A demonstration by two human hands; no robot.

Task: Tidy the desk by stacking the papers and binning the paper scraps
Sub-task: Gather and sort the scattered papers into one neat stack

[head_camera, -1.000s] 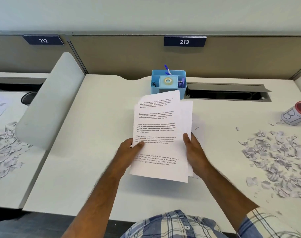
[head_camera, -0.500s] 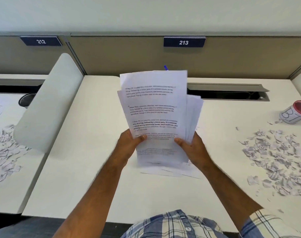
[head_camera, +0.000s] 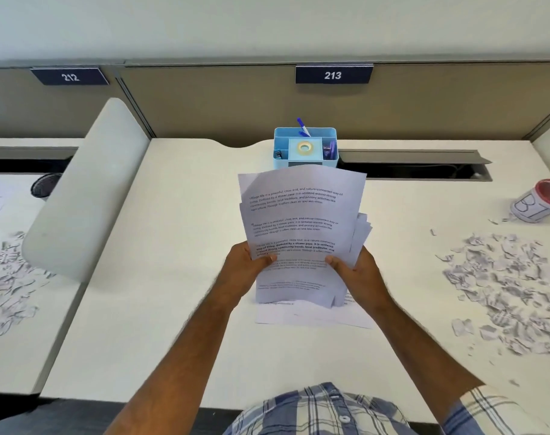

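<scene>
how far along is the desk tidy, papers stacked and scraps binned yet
Done: nothing finished, though most sheets are gathered. In hand: the left hand and right hand hold the papers upright, edges uneven, over at least one sheet lying flat on the desk. Left: square the stack, set it down, then bin the scraps spread at the right.

White papers (head_camera: pixel 302 221), light-blue organizer (head_camera: pixel 305 147), red-rimmed cup (head_camera: pixel 538 200), blue-plaid shirt (head_camera: pixel 317 412).

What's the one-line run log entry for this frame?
left hand: grips papers | right hand: grips papers | papers: uneven | scraps: on desk
</scene>
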